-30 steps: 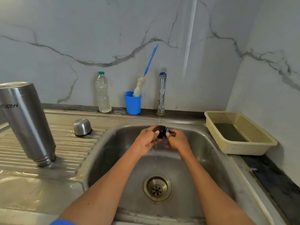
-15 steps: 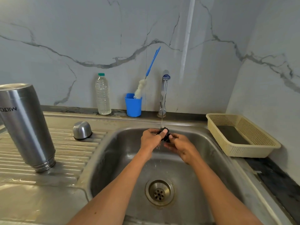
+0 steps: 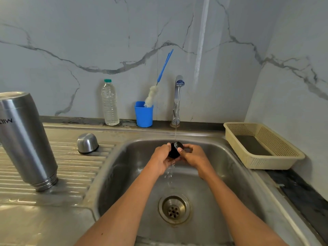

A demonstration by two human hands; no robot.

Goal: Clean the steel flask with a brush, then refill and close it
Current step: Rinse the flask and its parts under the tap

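Note:
The steel flask [image 3: 24, 137] stands upside down on the ribbed drainboard at the left, mouth down. Its steel cup lid [image 3: 87, 143] lies upside down on the drainboard beside the basin. Over the sink basin [image 3: 127, 167], my left hand [image 3: 162, 159] and my right hand [image 3: 192, 156] both grip a black stopper [image 3: 174, 150] under a thin stream of water from the tap [image 3: 178, 100]. Water drips from my hands toward the drain [image 3: 174, 209]. A blue-handled bottle brush [image 3: 157, 86] leans in a blue cup [image 3: 143, 114] behind the sink.
A clear plastic water bottle [image 3: 109, 103] with a green cap stands against the marble wall, left of the blue cup. A beige plastic basket [image 3: 260, 146] sits on the counter to the right of the basin, close to the right-hand wall.
My hands have kept turning the black stopper under the running water, staying below the tap. The view has shifted slightly; nothing else moved.

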